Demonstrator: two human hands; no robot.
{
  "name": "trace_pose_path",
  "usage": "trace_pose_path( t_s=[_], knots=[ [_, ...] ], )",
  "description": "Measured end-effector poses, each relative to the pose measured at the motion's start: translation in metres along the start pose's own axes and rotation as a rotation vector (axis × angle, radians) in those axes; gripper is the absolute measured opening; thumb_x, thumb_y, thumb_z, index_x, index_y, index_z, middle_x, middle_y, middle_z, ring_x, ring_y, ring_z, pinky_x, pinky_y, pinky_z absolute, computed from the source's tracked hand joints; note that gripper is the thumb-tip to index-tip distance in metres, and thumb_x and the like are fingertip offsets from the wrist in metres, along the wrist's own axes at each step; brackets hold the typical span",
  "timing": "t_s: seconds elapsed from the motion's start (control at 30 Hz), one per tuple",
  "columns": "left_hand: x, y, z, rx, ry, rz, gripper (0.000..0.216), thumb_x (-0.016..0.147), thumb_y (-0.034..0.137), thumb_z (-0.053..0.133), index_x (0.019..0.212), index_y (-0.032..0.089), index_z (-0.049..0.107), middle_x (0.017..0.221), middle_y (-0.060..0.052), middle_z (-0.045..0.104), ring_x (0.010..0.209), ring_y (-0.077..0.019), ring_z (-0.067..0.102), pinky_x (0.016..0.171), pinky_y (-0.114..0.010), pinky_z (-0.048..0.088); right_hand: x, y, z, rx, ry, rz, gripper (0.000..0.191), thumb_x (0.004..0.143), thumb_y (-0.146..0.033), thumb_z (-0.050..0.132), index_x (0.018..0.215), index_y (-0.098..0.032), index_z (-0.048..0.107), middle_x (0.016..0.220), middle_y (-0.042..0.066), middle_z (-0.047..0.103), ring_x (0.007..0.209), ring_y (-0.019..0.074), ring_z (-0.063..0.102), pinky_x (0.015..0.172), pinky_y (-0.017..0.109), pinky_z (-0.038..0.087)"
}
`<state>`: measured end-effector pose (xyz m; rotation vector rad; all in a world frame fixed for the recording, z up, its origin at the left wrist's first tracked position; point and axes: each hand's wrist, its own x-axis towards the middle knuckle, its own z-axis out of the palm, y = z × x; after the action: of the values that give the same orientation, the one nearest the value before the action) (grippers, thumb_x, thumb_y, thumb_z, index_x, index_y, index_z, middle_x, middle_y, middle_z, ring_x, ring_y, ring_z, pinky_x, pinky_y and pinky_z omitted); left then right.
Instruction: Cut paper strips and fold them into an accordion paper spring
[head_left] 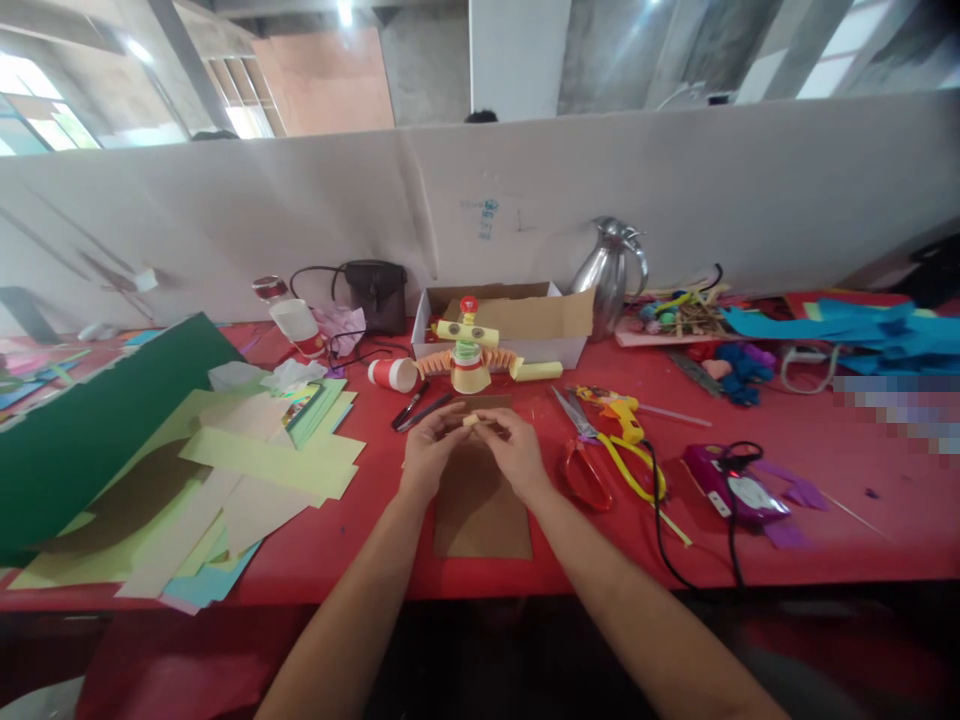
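Between the fingertips of my left hand [433,445] and my right hand [516,445] is a small pale yellow piece of rolled paper [472,421]. Both hands are closed in a pinch on it. They hover over a brown cardboard sheet [484,515] lying on the red table. Just behind my fingers stands a paper figure [470,375] with a yellow tube head, a red ball on top and orange folded-paper arms. A red and white paper cup [394,375] lies on its side left of the figure. Black pens [411,408] rest near my left hand.
Coloured paper sheets [277,460] and a green board [127,420] cover the left. To the right lie scissors [577,415], a yellow glue gun [622,415], and a corded purple box [731,490]. Behind are an open box [517,320] and a metal jug [606,270].
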<state>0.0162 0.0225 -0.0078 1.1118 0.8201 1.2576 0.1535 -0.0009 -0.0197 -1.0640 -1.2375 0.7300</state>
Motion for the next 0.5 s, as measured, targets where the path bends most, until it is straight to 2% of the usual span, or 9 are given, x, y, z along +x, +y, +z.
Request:
trace_pose_path(
  t_s=[0.2,0.5],
  knots=[
    [-0.0023,0.0049,0.0040,0.127,0.076,0.061,0.022,0.063,0.018,0.081,0.084,0.016,0.078,0.087,-0.006,0.075,0.082,-0.0176,0.067,0.083,-0.027,0.051,0.0000,-0.0010,-0.0004,0.043,-0.006,0.055,0.020,0.079,-0.031,0.065,0.096,-0.024,0.073,0.097,0.005,0.072,0.087,0.0195,0.066,0.079,0.033,0.052],
    [-0.0031,0.0052,0.0036,0.094,0.048,0.064,0.019,0.065,0.023,0.080,0.083,0.016,0.077,0.087,-0.007,0.075,0.083,-0.0183,0.068,0.083,-0.029,0.052,-0.0032,-0.0019,0.0012,0.013,-0.006,-0.023,0.017,0.079,-0.031,0.065,0.092,-0.024,0.072,0.090,0.003,0.070,0.078,0.0179,0.063,0.072,0.031,0.050]
  ],
)
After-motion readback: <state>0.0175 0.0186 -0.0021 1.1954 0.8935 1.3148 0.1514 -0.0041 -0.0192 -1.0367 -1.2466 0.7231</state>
